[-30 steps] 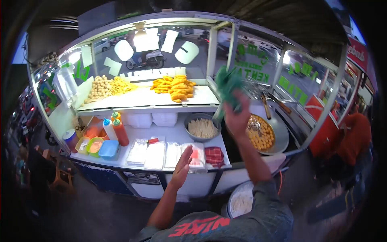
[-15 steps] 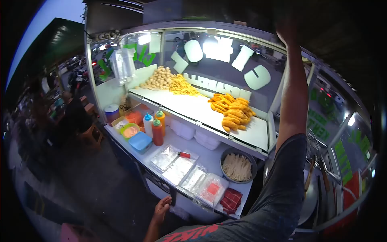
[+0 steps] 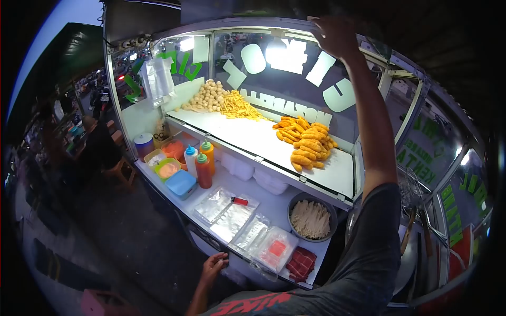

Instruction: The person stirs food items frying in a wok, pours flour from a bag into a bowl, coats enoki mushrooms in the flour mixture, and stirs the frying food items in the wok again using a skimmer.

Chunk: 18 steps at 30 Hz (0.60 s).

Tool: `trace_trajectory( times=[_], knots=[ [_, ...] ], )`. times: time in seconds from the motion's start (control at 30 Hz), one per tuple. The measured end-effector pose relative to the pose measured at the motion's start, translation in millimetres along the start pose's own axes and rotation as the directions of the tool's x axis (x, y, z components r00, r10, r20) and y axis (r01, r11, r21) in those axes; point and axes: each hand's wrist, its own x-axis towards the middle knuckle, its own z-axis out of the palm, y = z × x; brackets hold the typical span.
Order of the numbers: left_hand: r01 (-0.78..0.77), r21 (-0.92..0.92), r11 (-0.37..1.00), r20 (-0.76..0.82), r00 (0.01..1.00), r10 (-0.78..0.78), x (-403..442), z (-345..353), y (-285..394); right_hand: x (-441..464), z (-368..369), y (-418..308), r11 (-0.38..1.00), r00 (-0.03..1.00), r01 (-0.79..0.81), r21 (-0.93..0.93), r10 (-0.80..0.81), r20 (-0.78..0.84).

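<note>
Above the food tray (image 3: 240, 129) runs the top rail (image 3: 247, 22), with the right hand (image 3: 338, 38) held up at it, wrist bent. Whether the fingers are clamped on the rail or only in front of it cannot be told. The rail is judged stiff, fixed and possibly slippery with grease; fingers hooked over its edge should give the surest hold.

Below the tray on the near side, the left hand (image 3: 213, 266) is beside the counter (image 3: 275, 212), fingers loosely curled and apart, nothing visible in them. Nearest to it are the plastic bags (image 3: 234, 221), judged light, limp and slippery, best pinched at an edge. On them lies 1 small red item (image 3: 240, 201).

Also below the tray, toward its right end: 1 bowl (image 3: 305, 197) of pale strips and 1 red cloth (image 3: 302, 263). Toward its left end: 3 bottles (image 3: 204, 173) and 1 blue box (image 3: 181, 184).

On the tray: golden fried pieces (image 3: 311, 150) at right, yellow sticks (image 3: 238, 106) and pale balls (image 3: 208, 96) at left.
</note>
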Motion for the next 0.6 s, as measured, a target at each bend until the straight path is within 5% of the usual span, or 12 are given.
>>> trace_trajectory(
  times=[0.07, 0.1, 0.17, 0.23, 0.3, 0.4, 0.43, 0.47, 0.5, 0.6],
  knots=[
    [-0.037, 0.013, 0.999, 0.071, 0.997, 0.036, 11, 8, 10, 13, 2, -19, 0.999, 0.999, -0.031, 0.036, 0.030, 0.030],
    [-0.054, 0.029, 0.998, 0.086, 0.995, 0.052, 12, 9, 14, 23, -4, -25, 0.995, 0.972, -0.097, -0.028, 0.101, 0.211],
    [-0.083, 0.019, 0.996, 0.085, 0.993, 0.081, 11, 3, 12, 29, 10, -21, 0.999, 0.984, 0.035, -0.022, -0.038, -0.176],
    [-0.114, -0.002, 0.993, 0.064, 0.991, 0.114, 4, -1, 9, 29, 13, -24, 0.998, 0.958, 0.021, 0.061, -0.003, -0.287],
    [-0.146, -0.031, 0.989, 0.019, 0.989, 0.147, -11, -6, 4, 24, 11, -32, 0.959, 0.978, -0.156, 0.237, 0.183, -0.098],
    [-0.082, 0.020, 0.996, -0.031, 0.996, 0.083, -19, -24, -21, 0, -43, -71, 0.623, 0.938, -0.173, 0.763, 0.341, -0.065],
    [-0.051, 0.053, 0.997, -0.013, 0.999, 0.052, -17, -31, -30, -20, -30, -93, 0.163, 0.896, 0.043, 0.986, 0.430, -0.110],
    [-0.060, 0.073, 0.996, 0.016, 0.998, 0.059, -11, -33, -37, -48, -50, -117, 0.462, 0.885, -0.269, 0.845, 0.465, 0.027],
    [0.016, 0.221, 0.975, 0.079, 0.996, -0.035, -7, -41, -45, -81, -73, -147, 0.514, 0.862, -0.330, 0.792, 0.506, 0.031],
    [-0.059, 0.601, 0.797, 0.336, 0.923, -0.185, 16, -46, -51, -194, -165, -265, 0.308, 0.918, -0.350, 0.885, 0.300, 0.259]
  ],
)
